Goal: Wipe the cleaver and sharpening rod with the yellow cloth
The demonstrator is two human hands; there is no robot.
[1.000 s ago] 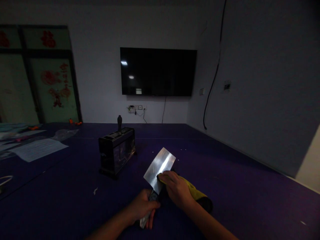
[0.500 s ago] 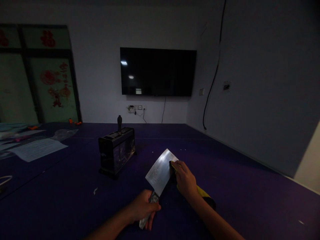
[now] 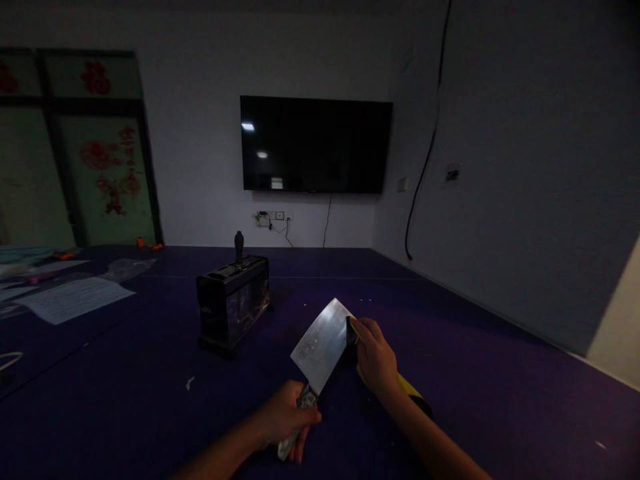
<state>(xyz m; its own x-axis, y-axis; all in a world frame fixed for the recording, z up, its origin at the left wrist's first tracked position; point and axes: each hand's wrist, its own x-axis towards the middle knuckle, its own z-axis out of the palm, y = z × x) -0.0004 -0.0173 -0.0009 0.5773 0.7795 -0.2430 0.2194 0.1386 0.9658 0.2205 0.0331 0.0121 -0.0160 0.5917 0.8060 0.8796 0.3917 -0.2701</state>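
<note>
My left hand (image 3: 286,415) is wrapped round the handle of a steel cleaver (image 3: 320,345), whose broad blade slants up and away from me over the purple table (image 3: 480,373). My right hand (image 3: 375,358) is closed on a yellow and dark cloth (image 3: 406,388), pressing it against the blade's right edge near the far corner. The rest of the cloth trails back under my right wrist.
A dark knife block (image 3: 232,304) with one black handle (image 3: 239,245) sticking up stands on the table, left of the blade. Papers (image 3: 73,297) and plastic wrapping lie at the far left. A black screen (image 3: 316,144) hangs on the back wall.
My right hand with the cloth has slid from the blade's lower middle up along it to its far right edge. The blade has tilted slightly. My left hand kept its grip.
</note>
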